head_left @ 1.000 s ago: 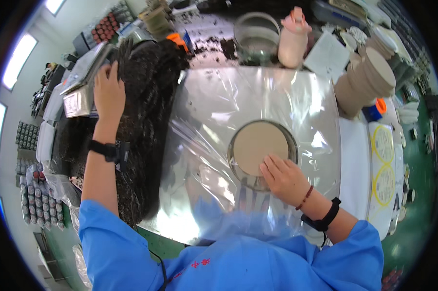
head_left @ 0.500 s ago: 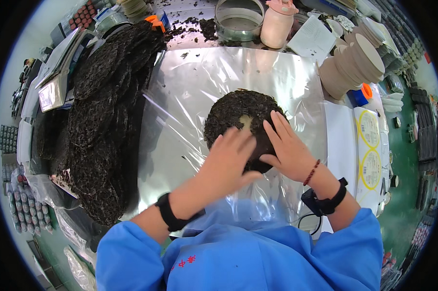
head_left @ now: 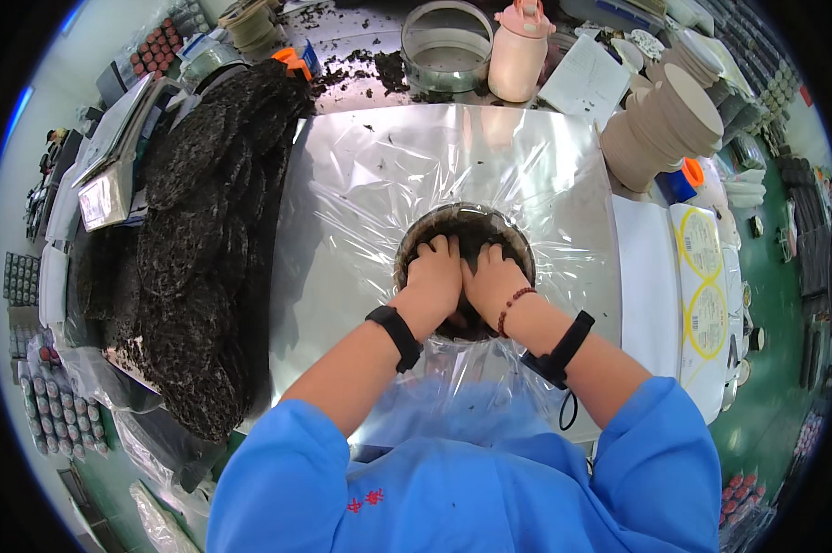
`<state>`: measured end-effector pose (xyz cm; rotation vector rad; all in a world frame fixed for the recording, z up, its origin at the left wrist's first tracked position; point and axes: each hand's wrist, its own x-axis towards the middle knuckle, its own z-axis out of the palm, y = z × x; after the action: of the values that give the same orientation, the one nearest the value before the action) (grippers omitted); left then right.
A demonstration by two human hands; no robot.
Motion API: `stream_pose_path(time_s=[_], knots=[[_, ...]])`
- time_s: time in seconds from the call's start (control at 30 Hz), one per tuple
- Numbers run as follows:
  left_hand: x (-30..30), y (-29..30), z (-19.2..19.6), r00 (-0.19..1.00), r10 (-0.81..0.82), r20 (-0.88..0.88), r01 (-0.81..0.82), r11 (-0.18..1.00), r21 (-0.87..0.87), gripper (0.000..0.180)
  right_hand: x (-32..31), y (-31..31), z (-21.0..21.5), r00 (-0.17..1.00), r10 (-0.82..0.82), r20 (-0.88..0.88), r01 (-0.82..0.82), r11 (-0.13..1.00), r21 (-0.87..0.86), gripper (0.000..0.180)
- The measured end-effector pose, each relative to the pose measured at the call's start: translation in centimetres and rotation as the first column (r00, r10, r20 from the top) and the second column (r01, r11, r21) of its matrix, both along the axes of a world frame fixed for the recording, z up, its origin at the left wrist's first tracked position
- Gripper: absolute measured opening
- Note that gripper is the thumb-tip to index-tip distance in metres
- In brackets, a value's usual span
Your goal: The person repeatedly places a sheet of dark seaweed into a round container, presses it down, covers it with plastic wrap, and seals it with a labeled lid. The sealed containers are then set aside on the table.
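Both my hands lie flat, side by side, on a round dark cake of pressed leaves (head_left: 476, 230) that sits inside a round metal ring (head_left: 525, 247) in the middle of the table. My left hand (head_left: 434, 272) covers the cake's left half, my right hand (head_left: 491, 281) its right half, fingers pointing away from me. A clear plastic sheet (head_left: 360, 194) is spread over the shiny metal table (head_left: 582, 157) and dips into the ring under the cake. Each wrist has a black band; the right one also wears a bead bracelet.
A long heap of dark round leaf cakes (head_left: 199, 240) fills the left side, beside a scale (head_left: 107, 194). At the back stand an empty metal ring (head_left: 445, 57), a pink bottle (head_left: 517, 55) and a stack of beige round discs (head_left: 674, 124). White and yellow round labels (head_left: 702, 276) lie at the right.
My left hand left the heap at the left, a dark cake came onto the beige disc in the ring, and both hands now press down flat on it.
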<state>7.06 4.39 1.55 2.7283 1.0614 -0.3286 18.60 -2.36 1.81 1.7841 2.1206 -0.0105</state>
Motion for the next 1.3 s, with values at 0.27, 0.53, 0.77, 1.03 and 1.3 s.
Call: stream_pose_path(time_s=[0.27,0.53,0.77,1.03,1.3], knots=[[-5.5,-5.2,3.9,0.99,-0.135,-0.03,0.134,0.99,-0.043,0.054,-0.2,-3.4,5.8,0.991,0.042,-0.127,-0.077,0.953,-0.291,0.024],[-9.5,-11.3,-0.3,0.659,0.348,0.667,-0.36,0.924,-0.127,0.107,-2.5,-1.1,3.7,0.938,-0.028,-0.346,-0.006,0.995,-0.098,0.081],[-15.5,-11.7,0.4,0.791,0.498,0.356,-0.26,0.8,-0.541,0.059,-2.0,-0.7,1.6,0.94,-0.085,-0.331,0.01,0.975,-0.222,0.081],[-6.1,3.3,10.5,0.551,-0.229,0.802,0.228,0.966,0.119,0.022,2.8,-1.5,5.4,0.787,0.175,-0.592,0.274,0.761,0.589,0.016],[-3.1,8.0,2.4,0.845,0.345,0.41,-0.212,0.918,-0.335,0.028,4.9,-2.9,-1.2,0.229,-0.124,-0.965,0.625,0.779,0.048,0.064]])
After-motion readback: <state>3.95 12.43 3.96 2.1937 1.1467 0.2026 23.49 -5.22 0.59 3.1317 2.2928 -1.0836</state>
